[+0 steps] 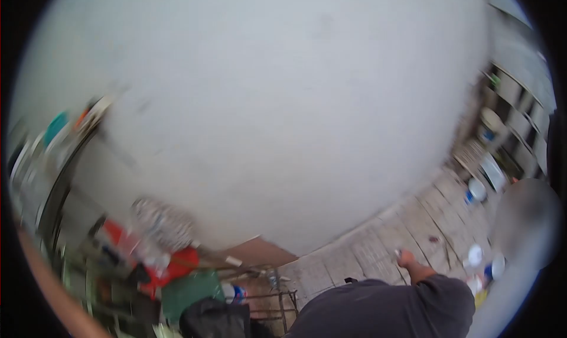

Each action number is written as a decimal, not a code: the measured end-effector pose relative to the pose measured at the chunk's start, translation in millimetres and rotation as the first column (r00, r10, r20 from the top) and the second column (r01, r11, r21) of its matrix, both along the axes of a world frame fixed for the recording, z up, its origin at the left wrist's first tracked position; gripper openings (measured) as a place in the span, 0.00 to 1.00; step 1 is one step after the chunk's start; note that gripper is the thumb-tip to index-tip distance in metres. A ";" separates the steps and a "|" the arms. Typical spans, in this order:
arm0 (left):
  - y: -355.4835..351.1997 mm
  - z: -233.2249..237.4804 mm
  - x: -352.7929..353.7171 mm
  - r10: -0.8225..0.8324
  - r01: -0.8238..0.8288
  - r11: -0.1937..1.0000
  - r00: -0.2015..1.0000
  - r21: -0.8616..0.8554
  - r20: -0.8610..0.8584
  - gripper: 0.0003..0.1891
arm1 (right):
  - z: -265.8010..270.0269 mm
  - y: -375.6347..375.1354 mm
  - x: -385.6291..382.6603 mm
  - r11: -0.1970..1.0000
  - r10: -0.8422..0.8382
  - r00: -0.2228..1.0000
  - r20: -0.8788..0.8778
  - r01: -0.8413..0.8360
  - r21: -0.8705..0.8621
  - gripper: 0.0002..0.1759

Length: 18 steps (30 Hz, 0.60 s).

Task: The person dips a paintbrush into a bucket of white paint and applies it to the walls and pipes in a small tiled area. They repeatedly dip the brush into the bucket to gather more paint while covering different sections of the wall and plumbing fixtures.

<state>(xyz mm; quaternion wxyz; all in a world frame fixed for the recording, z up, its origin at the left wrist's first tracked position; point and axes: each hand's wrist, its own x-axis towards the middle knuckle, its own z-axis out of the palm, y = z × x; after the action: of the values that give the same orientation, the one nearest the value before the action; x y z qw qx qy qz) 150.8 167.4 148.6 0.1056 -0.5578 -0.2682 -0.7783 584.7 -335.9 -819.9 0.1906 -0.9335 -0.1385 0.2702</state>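
Note:
My right hand [406, 256] hangs low beside my dark shirt [378, 308], over the tiled floor. Its fingers look closed, and a small pale bit shows at their tip, too small to name. A blurred bare arm [59, 296], seemingly my left, runs up along the lower left edge; its hand is out of view. Near the front of my shirt stands a dark metal frame [289, 305], with a green container [192, 291] and a black bag [215, 319] close by.
A large pale wall [295, 113] fills the middle. To the left is a shelf [65, 166] with blurred items, above a bundle in clear plastic [162, 223] and red items [174, 270]. Another person in pale clothing [508, 296] stands at right, near several buckets [476, 190] and a rack [520, 107].

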 end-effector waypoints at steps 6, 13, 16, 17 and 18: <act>-5.8 -115.0 324.7 -0.623 0.624 0.781 0.777 -0.025 -0.087 0.26 | -2.5 -34.5 19.7 0.977 -0.207 0.978 0.010 0.206 0.062 0.21; -94.8 -196.4 475.3 -0.881 0.889 0.458 0.458 0.028 -0.120 0.26 | 20.6 -108.4 -25.2 0.776 -0.628 0.763 -0.155 0.629 -0.043 0.22; -112.1 -221.1 506.5 -0.921 0.930 0.363 0.368 0.064 -0.130 0.26 | 5.5 -134.7 -60.1 0.683 -0.730 0.677 -0.097 0.729 -0.049 0.19; -117.6 -227.4 513.2 -0.929 0.937 0.339 0.347 0.082 -0.128 0.26 | -2.3 -142.2 -71.4 0.634 -0.773 0.628 -0.089 0.771 -0.062 0.20; -123.3 -233.9 521.1 -0.938 0.944 0.313 0.324 0.101 -0.124 0.26 | -7.8 -150.5 -81.8 0.581 -0.814 0.576 -0.079 0.811 -0.075 0.21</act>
<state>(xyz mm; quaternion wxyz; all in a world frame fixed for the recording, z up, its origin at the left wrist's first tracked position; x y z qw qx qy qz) 671.9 44.0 -85.2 -0.3177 -0.6161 0.1692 -0.7007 503.0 -486.3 -827.7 0.2858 -0.8806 0.3185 0.2035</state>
